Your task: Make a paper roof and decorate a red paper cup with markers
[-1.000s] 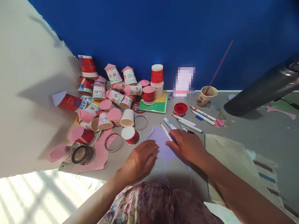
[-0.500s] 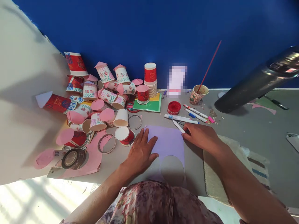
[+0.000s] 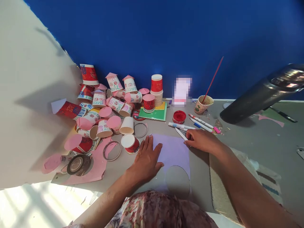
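Observation:
My left hand (image 3: 147, 158) lies flat with spread fingers on the left edge of a purple paper sheet (image 3: 174, 148), which has a round cut-out near its front. A red and white paper cup (image 3: 133, 147) stands just beyond my left fingertips. My right hand (image 3: 199, 139) is closed around the near end of a white marker (image 3: 180, 134) at the sheet's upper right corner. Its tip points toward other markers (image 3: 182, 126) lying on the table.
Decorated paper cups (image 3: 114, 103) with pink paper tops crowd the left. A red lid (image 3: 179, 117), a cup with a stick (image 3: 203, 104) and a dark bottle (image 3: 261, 91) stand farther back. Tape rolls (image 3: 78, 164) and a cloth (image 3: 222, 186) lie nearer.
The camera view has shifted, so the table appears slightly lower and farther right. Both hands keep nearly the same places on the sheet and the marker.

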Demonstrator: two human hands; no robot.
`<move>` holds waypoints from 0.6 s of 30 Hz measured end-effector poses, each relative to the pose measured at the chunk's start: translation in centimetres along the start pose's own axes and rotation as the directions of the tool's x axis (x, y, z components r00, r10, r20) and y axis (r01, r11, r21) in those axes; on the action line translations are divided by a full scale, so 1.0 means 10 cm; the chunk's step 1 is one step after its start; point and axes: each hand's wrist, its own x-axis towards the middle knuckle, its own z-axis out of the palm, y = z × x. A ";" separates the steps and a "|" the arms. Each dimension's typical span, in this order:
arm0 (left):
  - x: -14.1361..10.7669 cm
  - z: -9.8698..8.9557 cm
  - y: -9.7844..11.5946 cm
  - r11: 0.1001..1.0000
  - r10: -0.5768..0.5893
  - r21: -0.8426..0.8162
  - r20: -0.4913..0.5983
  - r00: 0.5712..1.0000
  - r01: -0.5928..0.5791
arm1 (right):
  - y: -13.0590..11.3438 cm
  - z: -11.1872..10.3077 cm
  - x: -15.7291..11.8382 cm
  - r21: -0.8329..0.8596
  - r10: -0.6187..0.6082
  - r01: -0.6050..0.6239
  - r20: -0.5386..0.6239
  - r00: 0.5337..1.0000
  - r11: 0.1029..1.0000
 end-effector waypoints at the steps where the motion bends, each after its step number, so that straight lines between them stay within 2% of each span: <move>1: 0.00 0.01 0.00 1.000 0.008 -0.004 -0.012 1.000 -0.008 | -0.01 -0.02 -0.01 -0.002 0.006 -0.006 -0.012 1.000 1.000; 4: 0.03 0.05 -0.03 0.998 0.058 -0.017 -0.080 0.995 -0.060 | -0.06 -0.08 -0.07 -0.008 0.027 -0.027 -0.074 0.997 1.000; 6: 0.08 0.07 -0.05 0.997 0.080 -0.004 -0.179 0.981 -0.082 | -0.10 -0.09 -0.10 -0.007 0.043 -0.044 -0.135 0.990 0.999; 8: 0.15 0.06 -0.09 0.997 0.075 0.028 -0.300 0.951 -0.070 | -0.13 -0.07 -0.10 -0.007 0.061 -0.064 -0.192 0.979 0.998; 10: 0.25 0.03 -0.11 0.997 0.043 0.074 -0.373 0.927 -0.016 | -0.15 -0.02 -0.10 -0.008 0.064 -0.067 -0.222 0.973 0.998; 14: 0.49 -0.07 -0.11 0.975 -0.085 0.164 -0.337 0.938 0.147 | -0.11 0.09 -0.11 -0.009 0.046 -0.049 -0.209 0.977 0.999; 18: 0.71 -0.14 -0.10 0.963 -0.129 0.179 -0.344 0.930 0.200 | -0.08 0.11 -0.15 -0.003 0.035 -0.036 -0.176 0.984 0.999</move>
